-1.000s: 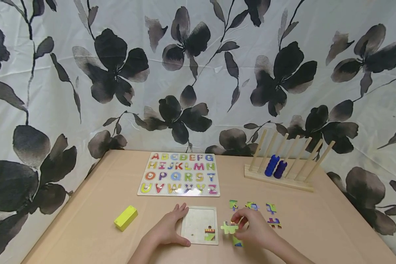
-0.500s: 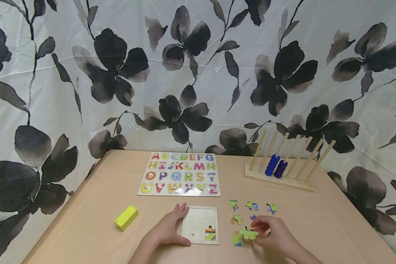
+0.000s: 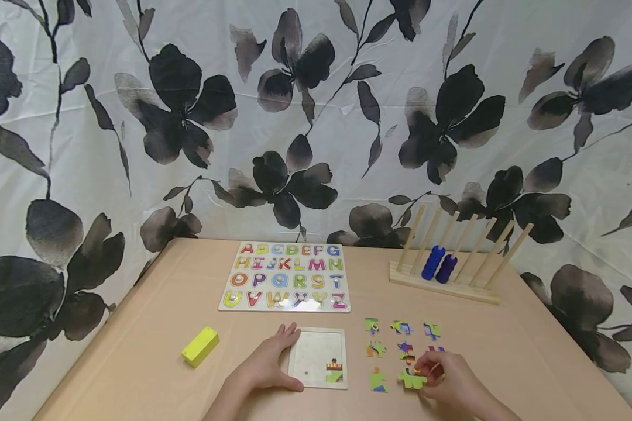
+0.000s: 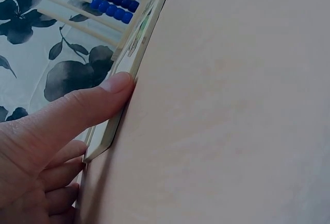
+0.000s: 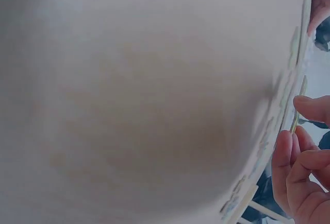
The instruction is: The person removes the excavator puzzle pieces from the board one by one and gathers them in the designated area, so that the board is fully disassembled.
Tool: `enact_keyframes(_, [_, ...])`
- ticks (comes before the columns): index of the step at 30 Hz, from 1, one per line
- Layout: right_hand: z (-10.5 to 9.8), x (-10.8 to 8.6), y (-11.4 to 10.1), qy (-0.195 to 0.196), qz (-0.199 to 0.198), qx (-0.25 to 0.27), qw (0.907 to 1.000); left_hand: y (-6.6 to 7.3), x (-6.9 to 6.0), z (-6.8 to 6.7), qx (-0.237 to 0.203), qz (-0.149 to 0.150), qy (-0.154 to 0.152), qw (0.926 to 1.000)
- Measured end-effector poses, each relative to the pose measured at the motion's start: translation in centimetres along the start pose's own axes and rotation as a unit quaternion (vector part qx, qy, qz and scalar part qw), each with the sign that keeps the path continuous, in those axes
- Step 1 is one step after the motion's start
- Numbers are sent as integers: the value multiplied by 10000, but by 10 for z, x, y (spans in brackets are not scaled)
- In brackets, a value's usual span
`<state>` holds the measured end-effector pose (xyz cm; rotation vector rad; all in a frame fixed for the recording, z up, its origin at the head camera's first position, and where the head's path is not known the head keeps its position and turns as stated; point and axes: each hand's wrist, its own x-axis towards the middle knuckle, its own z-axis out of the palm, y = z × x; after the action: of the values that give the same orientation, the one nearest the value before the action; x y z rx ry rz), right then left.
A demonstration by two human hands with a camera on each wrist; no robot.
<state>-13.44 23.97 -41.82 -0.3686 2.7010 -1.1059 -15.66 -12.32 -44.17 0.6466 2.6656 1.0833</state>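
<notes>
A square puzzle tray (image 3: 316, 358) with a pale base lies on the table, one printed puzzle piece (image 3: 334, 371) in its near right corner. My left hand (image 3: 265, 362) grips the tray's left side; in the left wrist view the thumb (image 4: 116, 84) bears on its edge. To the right, my right hand (image 3: 455, 380) pinches a green puzzle piece (image 3: 412, 379) between thumb and fingers, just above the table. The right wrist view shows that piece edge-on. Several loose puzzle pieces (image 3: 376, 349) lie in rows beyond and left of this hand, which partly covers one (image 3: 436, 349).
An alphabet board (image 3: 284, 277) lies behind the tray. At the back right stands a wooden peg rack (image 3: 442, 283) with upright rods and blue and purple beads. A yellow block (image 3: 200, 347) is at the left on the wooden table (image 3: 137, 327). A floral cloth hangs behind.
My right hand has moved right with the green puzzle piece, away from the tray, and slightly nearer, uncovering loose pieces. My left hand has stayed on the tray.
</notes>
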Motion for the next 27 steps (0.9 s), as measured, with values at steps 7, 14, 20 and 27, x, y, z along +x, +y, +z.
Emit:
enact_keyframes(7, [2,2,10,-232,-23,-61,9997,-1,0,-1,10,15,-7,10000])
enact_keyframes(14, [4,2,13,-155,-329,-198,9991,-2,2,0,-14,-62,-39,10000])
enact_keyframes(20, [5,4,14,-216,71,-212,9995,-2,0,1,1,44,29,10000])
enact_keyframes(27, [4,5,12,-323,166,-241,9991,-2,-1,2,11,1,18,10000])
